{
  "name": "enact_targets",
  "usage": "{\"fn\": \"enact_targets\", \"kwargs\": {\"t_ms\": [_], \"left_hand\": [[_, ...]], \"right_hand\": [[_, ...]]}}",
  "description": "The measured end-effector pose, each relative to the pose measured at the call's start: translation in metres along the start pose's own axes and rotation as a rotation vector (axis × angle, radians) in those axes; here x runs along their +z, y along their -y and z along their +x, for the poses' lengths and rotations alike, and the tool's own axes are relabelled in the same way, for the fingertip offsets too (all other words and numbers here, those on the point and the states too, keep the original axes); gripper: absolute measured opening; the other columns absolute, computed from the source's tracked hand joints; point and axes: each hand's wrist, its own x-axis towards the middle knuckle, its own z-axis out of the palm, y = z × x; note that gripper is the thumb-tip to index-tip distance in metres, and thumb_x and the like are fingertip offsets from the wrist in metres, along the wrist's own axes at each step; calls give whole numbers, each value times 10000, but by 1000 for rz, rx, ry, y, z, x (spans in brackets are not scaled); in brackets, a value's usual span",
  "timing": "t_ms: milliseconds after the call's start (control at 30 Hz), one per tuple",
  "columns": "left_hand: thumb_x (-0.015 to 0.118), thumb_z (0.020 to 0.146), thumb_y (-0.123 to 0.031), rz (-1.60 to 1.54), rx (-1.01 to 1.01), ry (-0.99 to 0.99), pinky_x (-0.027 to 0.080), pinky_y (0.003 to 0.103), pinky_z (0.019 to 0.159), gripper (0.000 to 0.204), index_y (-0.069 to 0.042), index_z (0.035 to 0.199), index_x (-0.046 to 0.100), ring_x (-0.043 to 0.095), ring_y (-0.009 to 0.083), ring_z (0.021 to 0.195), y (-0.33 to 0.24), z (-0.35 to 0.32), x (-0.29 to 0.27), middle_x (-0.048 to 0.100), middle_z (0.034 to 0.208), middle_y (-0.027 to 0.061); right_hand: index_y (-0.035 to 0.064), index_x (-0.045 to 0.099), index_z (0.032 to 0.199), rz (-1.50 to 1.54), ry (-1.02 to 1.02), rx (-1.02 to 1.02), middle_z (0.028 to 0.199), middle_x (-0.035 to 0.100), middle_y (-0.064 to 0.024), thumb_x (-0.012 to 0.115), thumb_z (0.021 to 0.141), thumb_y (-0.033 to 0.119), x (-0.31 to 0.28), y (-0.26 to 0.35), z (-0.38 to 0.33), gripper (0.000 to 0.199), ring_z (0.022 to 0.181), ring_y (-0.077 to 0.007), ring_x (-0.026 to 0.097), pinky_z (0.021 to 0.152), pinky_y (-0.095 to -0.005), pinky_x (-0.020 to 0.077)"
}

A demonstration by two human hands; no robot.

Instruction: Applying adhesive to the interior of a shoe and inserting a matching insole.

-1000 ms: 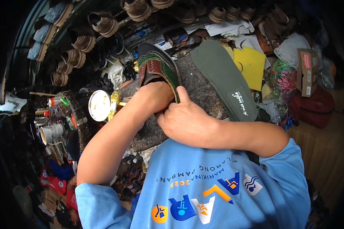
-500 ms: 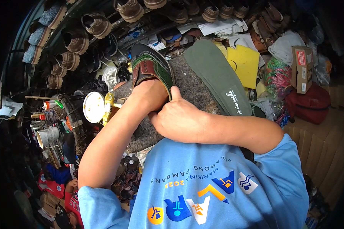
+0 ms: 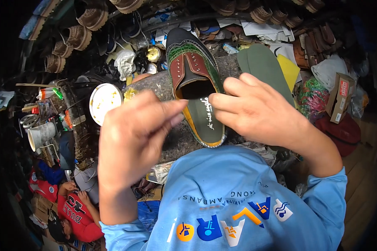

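A backless shoe lies on the dark, rough work surface, toe pointing away. Its toe is black, its sides green and textured, its eyelet panels reddish brown. Inside is a dark green insole with white lettering, and a yellow lining edge shows along the left. My left hand, partly blurred, hovers over the shoe's left side with thumb and fingers pinched. On the other side my right hand has its fingers curled together near the opening. Whether either hand holds something small is hidden.
Loose green insoles lie right of the shoe, by a yellow sheet. A white round lid or tub with yellowish residue stands left. Brown shoes line the back. Another person in red is at lower left.
Both hands have come off the shoe; my left hand was inside it. The shoe now shows its opening and lettered insole, and the whole view has shifted.
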Motion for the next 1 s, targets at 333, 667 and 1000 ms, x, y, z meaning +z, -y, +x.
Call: {"fn": "enact_targets", "kwargs": {"t_ms": [333,667,1000], "left_hand": [[668,827,-118,224,115,469,608,362,638,242,-45,1050,727,731,277,748,13,-5,57,658,1325,184],[665,831,-132,321,134,509,596,369,577,173,-46,958,746,753,269,692,18,12,59,645,1394,220],[610,853,-74,84,123,633,567,428,583,268,-33,1094,718,692,307,689,-3,1,57,622,951,104]], "right_hand": [[84,644,661,162,389,-30,744,558,-31,671,736,187,3,-17,23,130,716,-216,638,640,-378,548],[68,633,632,179,438,21,757,571,-58,669,719,189,4,-20,27,153,707,-245,653,628,-398,551],[81,630,641,228,364,-18,768,563,-26,681,723,173,13,-21,17,133,664,-224,670,538,-390,527]]}}
